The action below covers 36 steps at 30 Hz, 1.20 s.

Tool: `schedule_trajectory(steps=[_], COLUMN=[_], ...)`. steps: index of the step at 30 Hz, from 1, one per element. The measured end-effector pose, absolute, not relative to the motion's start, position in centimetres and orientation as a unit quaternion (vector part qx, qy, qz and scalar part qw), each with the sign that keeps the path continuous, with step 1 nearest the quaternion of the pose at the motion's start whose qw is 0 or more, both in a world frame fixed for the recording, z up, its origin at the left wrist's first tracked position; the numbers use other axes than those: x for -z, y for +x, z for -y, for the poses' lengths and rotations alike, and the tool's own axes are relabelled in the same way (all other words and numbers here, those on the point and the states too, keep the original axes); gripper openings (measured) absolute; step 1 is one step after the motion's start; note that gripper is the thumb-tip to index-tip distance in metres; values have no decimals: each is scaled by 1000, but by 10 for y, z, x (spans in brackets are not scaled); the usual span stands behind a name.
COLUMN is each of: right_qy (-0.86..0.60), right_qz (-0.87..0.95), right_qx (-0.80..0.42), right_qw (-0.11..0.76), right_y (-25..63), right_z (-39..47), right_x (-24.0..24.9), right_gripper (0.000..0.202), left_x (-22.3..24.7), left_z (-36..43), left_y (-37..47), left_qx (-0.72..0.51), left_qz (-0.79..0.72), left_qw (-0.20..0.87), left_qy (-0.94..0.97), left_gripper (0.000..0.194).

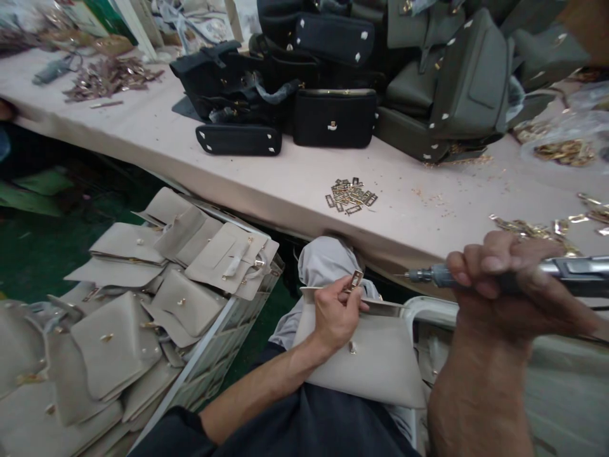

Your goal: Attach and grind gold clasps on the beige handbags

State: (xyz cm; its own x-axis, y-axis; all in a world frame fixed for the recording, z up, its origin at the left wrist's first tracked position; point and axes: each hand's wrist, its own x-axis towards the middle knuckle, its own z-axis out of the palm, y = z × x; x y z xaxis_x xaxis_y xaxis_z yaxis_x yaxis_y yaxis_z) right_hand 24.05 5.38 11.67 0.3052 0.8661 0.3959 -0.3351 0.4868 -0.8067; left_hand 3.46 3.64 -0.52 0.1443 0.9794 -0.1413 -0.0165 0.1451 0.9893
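A beige handbag [375, 368] lies across my lap, with a small metal clasp post [353, 347] on its front. My left hand [337, 311] is closed over the bag's upper edge, pinching a small gold rectangular metal plate [356, 279] between thumb and fingers. Raised at the right, my right hand [504, 273] grips a grey and silver electric screwdriver [435, 275]. Its thin bit points left, apart from the plate and the bag.
Similar metal plates [351, 194] lie in a small heap on the table [266, 184]. Black handbags [335, 120] and dark green ones [471, 89] stand behind. Beige bags [114, 343] fill a crate [238, 330] at my left; gold hardware [533, 230] lies at the right.
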Motion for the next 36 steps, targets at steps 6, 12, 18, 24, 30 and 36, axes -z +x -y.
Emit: schedule_trajectory(steps=[6, 12, 18, 24, 30, 36], right_qy=[-323, -341, -319, -313, -315, -342], right_qz=[344, 292, 163, 40, -19, -18], right_qx=[-357, -314, -267, -208, -192, -187], right_qw=[806, 837, 895, 926, 929, 921], right_y=[264, 287, 340, 412, 443, 447], right_z=[-54, -54, -77, -110, -132, -145], right_x=[-105, -96, -87, -64, -41, -33], right_gripper=[17, 10, 13, 17, 16, 18], left_x=[1, 4, 14, 5, 14, 27], left_z=[-36, -38, -42, -56, -58, -59], left_y=[36, 37, 36, 37, 32, 31], left_qx=[-419, -414, -405, -384, -399, -396], left_qz=[-521, -520, -514, -455, -459, -457], left_qw=[444, 435, 565, 691, 693, 698], left_qy=[597, 607, 502, 410, 387, 384], left_gripper=[21, 29, 41, 52, 52, 53])
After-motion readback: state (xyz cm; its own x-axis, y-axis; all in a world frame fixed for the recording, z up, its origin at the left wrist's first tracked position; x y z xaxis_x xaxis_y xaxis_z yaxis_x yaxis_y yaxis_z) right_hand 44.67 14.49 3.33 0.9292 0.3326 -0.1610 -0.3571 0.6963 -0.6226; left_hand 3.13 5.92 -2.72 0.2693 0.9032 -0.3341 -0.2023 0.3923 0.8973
